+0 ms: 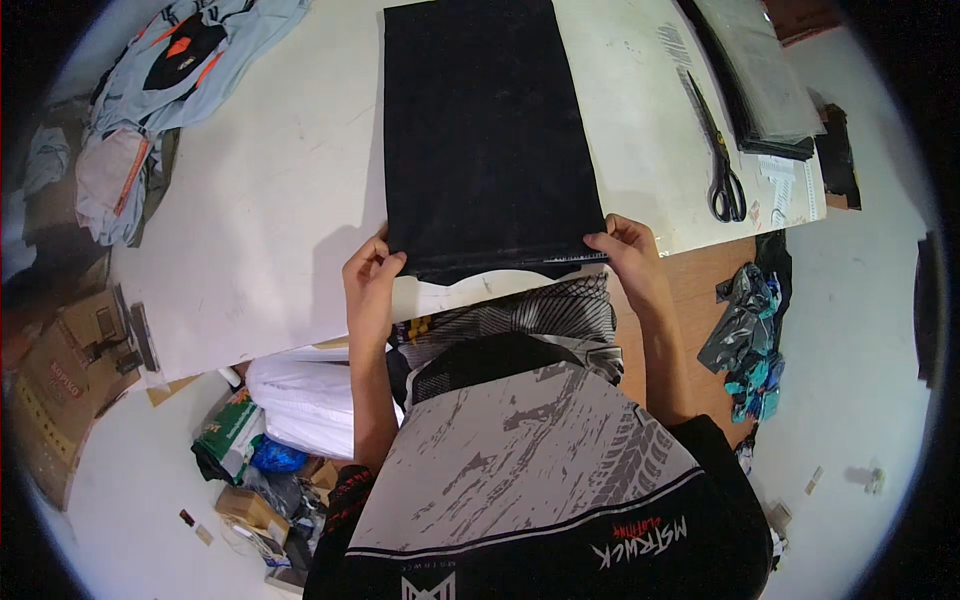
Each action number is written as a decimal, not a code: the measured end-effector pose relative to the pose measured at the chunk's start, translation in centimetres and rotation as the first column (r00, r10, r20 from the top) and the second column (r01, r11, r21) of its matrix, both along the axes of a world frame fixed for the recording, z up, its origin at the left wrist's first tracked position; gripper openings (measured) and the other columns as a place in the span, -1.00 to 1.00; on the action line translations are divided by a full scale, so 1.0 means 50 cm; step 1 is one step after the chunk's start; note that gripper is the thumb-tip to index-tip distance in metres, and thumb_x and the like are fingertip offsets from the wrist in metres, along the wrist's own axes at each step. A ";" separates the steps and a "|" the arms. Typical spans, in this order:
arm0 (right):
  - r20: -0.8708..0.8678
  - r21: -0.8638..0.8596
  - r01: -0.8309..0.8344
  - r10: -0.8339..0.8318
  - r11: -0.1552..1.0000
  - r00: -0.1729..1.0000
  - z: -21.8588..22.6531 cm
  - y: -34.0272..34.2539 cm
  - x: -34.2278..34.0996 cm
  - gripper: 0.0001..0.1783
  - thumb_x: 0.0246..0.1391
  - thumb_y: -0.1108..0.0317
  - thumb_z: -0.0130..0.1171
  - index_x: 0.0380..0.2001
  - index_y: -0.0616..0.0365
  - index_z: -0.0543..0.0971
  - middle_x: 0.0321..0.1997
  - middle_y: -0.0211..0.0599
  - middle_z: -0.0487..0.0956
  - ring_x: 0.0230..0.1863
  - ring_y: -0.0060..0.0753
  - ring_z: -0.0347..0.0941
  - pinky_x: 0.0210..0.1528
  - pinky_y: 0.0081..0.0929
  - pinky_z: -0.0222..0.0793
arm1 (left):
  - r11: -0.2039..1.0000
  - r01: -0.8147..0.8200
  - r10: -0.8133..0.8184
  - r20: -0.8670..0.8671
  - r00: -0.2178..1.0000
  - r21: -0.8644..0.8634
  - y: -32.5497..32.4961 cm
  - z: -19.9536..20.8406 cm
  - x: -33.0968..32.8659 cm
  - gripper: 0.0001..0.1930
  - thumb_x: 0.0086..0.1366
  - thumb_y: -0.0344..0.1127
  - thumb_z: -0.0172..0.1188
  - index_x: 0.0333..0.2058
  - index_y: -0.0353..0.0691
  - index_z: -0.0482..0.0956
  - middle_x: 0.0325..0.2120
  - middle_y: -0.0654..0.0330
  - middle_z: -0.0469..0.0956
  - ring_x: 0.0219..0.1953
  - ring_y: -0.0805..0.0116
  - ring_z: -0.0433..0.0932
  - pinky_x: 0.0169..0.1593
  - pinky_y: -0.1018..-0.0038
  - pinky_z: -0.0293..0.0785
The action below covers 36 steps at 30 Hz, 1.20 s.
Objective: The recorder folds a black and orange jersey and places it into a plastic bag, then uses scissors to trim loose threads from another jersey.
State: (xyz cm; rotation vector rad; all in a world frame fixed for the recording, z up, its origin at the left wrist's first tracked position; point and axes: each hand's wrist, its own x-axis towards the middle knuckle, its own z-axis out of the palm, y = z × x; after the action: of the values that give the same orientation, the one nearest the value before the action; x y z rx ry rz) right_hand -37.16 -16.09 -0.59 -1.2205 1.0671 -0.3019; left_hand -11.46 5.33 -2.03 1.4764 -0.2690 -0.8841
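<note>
A black folded cloth (pixel 487 130), possibly a garment, lies flat as a long rectangle on the white table (pixel 270 200). Its near edge reaches the table's front edge, where a narrow fold or layered hem runs across. At the near left corner my left hand (pixel 372 275) pinches the cloth between thumb and fingers. My right hand (pixel 630 252) grips the near right corner the same way, thumb on top. A little of the black material hangs below the edge between my hands.
Black-handled scissors (pixel 718 155) lie to the right, beside a stack of clear plastic bags (pixel 765 80) over black material. Grey and orange garments (pixel 190 60) are heaped at the far left. Cardboard boxes (pixel 75 370), white fabric (pixel 305 400) and dark plastic bags (pixel 745 320) sit below the table.
</note>
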 end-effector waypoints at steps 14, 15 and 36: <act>-0.119 -0.382 -0.061 0.017 0.922 0.993 -0.009 0.039 0.015 -0.80 0.06 0.40 0.32 -0.46 0.31 0.54 -0.65 -0.54 0.41 -0.57 -0.74 0.21 -0.54 -0.63 0.13 | 0.967 -0.131 0.044 0.364 0.931 0.219 0.008 0.016 -0.035 -0.86 0.23 -0.47 0.26 -0.26 -0.36 0.53 -0.48 0.23 0.58 -0.46 0.59 0.55 -0.48 0.64 0.39; -0.110 -0.385 -0.067 0.026 0.920 0.994 -0.012 0.041 0.010 -0.80 0.06 0.40 0.32 -0.46 0.31 0.54 -0.65 -0.54 0.41 -0.57 -0.74 0.21 -0.54 -0.63 0.13 | 0.966 -0.143 0.054 0.372 0.927 0.215 0.007 0.015 -0.041 -0.86 0.23 -0.47 0.26 -0.26 -0.36 0.53 -0.48 0.23 0.58 -0.46 0.59 0.55 -0.48 0.64 0.39; -0.302 -0.754 -0.431 0.322 0.495 0.897 0.053 0.073 0.021 -0.65 -0.20 0.44 0.43 -0.26 0.20 0.61 -0.22 -0.14 0.52 -0.18 -0.06 0.50 -0.13 -0.26 0.46 | 0.909 0.161 -0.372 0.575 0.729 0.384 0.016 0.051 -0.039 -0.69 0.04 -0.48 0.38 -0.18 -0.21 0.65 -0.17 0.13 0.54 -0.36 0.34 0.59 -0.36 0.50 0.49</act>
State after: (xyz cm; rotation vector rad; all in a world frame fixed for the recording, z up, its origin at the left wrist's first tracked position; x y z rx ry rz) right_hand -36.11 -12.41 2.05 -2.3106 0.7064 -0.3903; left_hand -13.41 6.11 0.51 2.0527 -0.9142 -0.6309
